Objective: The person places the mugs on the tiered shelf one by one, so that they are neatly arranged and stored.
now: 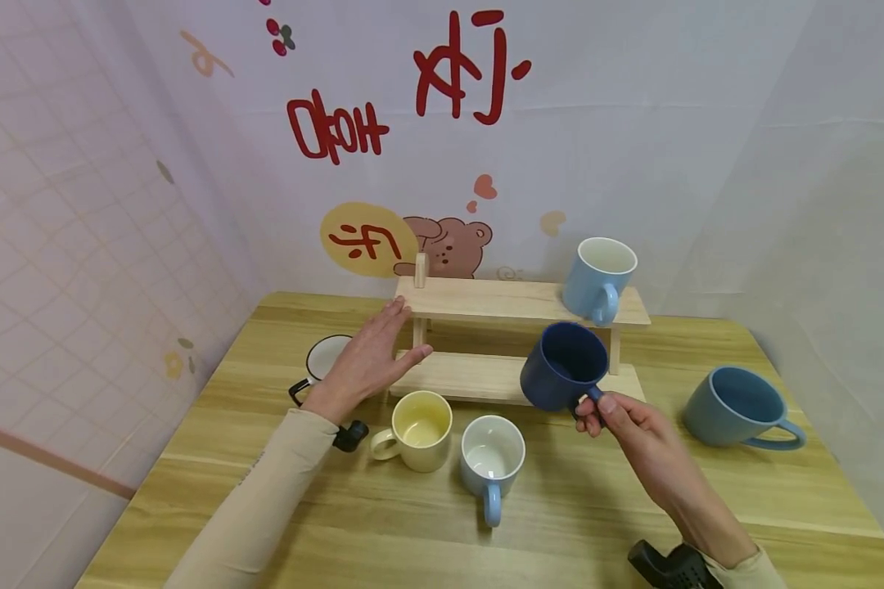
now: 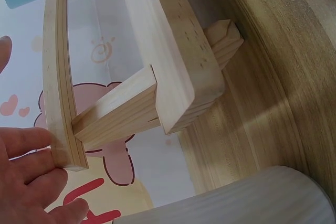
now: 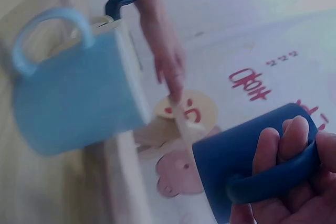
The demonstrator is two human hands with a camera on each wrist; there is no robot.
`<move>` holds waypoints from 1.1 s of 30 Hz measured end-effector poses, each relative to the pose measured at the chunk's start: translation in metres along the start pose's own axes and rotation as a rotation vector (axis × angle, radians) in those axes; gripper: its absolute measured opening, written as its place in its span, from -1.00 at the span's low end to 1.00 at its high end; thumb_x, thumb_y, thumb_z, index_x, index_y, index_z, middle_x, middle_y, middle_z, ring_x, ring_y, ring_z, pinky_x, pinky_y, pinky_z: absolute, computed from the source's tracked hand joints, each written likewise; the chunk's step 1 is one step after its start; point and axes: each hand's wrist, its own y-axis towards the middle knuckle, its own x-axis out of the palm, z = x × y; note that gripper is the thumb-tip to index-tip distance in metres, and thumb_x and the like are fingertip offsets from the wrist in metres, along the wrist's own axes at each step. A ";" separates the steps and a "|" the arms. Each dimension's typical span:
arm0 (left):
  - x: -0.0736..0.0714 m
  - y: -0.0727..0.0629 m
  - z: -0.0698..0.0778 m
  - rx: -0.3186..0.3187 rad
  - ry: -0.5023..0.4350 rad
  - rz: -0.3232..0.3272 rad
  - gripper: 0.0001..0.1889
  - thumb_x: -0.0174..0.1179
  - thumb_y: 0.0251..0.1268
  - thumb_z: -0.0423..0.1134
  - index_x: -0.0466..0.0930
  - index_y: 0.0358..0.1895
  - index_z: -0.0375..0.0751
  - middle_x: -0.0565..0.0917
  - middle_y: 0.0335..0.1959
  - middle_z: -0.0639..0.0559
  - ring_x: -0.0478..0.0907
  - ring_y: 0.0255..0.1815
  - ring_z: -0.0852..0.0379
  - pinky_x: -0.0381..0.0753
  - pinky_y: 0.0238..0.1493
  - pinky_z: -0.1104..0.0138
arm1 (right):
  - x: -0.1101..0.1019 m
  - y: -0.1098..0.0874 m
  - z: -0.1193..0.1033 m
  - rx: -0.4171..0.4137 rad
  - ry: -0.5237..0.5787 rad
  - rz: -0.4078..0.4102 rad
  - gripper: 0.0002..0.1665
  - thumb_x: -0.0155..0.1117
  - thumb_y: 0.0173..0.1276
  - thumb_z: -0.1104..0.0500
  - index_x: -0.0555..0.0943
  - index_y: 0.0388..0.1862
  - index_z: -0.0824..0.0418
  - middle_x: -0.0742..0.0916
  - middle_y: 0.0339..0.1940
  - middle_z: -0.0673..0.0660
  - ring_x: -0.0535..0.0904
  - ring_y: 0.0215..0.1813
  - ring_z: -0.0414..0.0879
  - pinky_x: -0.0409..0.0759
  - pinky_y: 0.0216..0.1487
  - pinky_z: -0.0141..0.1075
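Observation:
My right hand [image 1: 644,446] grips a dark blue mug [image 1: 552,372] by its handle, its fingers hooked through the loop in the right wrist view. The mug is held upright in front of the right part of a two-tier wooden shelf [image 1: 486,298] and overlaps its lower board [image 1: 464,376] in the head view. At the shelf's left end, my left hand [image 1: 364,356] touches the upper board with its fingertips [image 2: 37,140], thumb spread apart. A light blue mug [image 1: 597,274] with a white inside stands on the upper board's right end, handle toward me.
In front of the shelf stand a yellow mug [image 1: 420,438] and a pale blue mug [image 1: 492,458]. A grey-blue mug [image 1: 729,405] is at the table's right. My left hand partly covers a white, dark-rimmed mug [image 1: 324,356]. A printed cloth [image 1: 633,123] hangs behind.

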 end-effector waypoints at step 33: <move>0.001 -0.001 0.002 -0.006 -0.006 0.015 -0.09 0.06 0.50 0.32 0.21 0.59 -0.36 0.07 0.68 -0.19 0.03 0.68 -0.13 0.06 0.63 -0.03 | 0.032 0.095 -0.029 -0.069 0.038 0.255 -0.50 0.03 0.69 0.03 0.59 -0.09 0.51 0.67 -0.10 0.22 0.59 0.10 0.08 0.45 0.34 -0.26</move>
